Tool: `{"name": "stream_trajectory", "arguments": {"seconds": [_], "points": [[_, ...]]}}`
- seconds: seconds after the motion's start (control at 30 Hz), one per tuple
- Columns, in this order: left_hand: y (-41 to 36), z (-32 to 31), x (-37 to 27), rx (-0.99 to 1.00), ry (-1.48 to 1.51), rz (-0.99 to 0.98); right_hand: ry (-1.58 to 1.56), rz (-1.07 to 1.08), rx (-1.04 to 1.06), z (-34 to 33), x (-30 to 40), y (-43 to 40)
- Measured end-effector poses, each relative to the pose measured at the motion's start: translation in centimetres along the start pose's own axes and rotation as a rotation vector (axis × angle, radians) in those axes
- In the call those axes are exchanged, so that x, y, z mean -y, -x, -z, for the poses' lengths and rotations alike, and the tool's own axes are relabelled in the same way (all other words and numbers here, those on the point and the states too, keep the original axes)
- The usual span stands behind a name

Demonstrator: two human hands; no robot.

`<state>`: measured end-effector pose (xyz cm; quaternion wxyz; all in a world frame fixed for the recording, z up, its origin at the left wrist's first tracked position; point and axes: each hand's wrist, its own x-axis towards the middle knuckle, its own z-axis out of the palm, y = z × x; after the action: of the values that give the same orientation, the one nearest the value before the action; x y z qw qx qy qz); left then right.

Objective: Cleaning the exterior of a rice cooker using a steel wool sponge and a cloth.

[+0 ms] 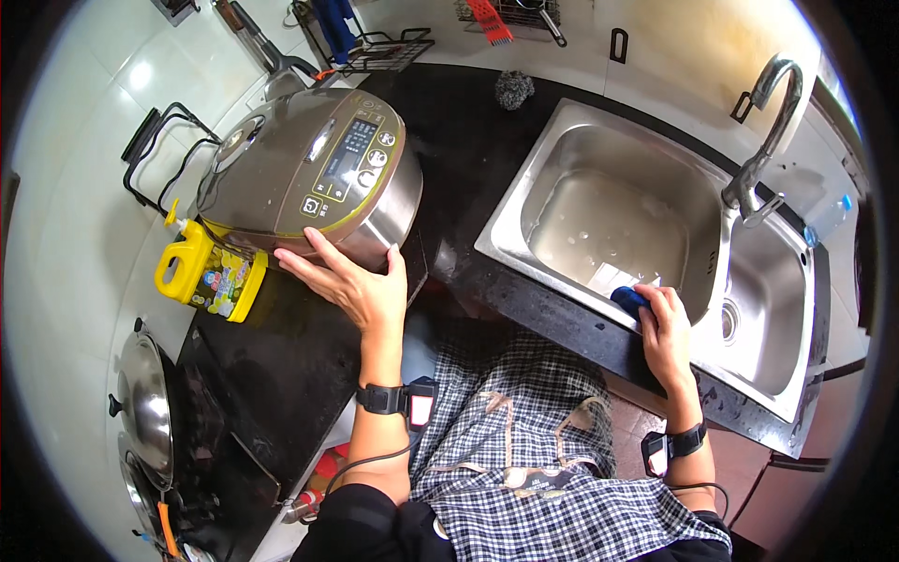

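A grey and steel rice cooker (281, 168) with a closed lid and a button panel stands on the black countertop (449, 154). My left hand (351, 284) rests against its near side with the fingers spread, holding nothing. My right hand (664, 327) grips a dark blue cloth or sponge (630, 301) at the near rim of the steel sink (506, 232). Cloudy water (604, 225) stands in the larger basin, with something pale by the blue item. The fingertips of my right hand partly cover the blue item.
A yellow pump jug (211, 274) stands left of the cooker. A steel wool scourer (514, 90) lies behind the sink, near the chrome faucet (762, 154). A lidded wok (146, 404) is at the lower left. A black wire rack (393, 50) stands at the back.
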<state>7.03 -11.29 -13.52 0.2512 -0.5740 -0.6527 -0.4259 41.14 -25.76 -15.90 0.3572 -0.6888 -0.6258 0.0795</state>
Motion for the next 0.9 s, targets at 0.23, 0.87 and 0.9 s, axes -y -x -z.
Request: {"name": "stream_trajectory", "arguments": {"seconds": [0.23, 0.87, 0.9], "points": [[0.4, 0.8, 0.9, 0.031, 0.165, -0.018, -0.122, -0.097, -0.018, 0.2, -0.5, -1.6], [2.8, -1.1, 2.8, -0.018, 0.224, 0.073, 0.098, 0.169, -0.12, -18.2, 15.8, -17.9], [2.9, -1.1, 2.9, -0.01, 0.214, 0.075, -0.014, 0.22, -0.153, -19.1, 15.7, -17.9]]}}
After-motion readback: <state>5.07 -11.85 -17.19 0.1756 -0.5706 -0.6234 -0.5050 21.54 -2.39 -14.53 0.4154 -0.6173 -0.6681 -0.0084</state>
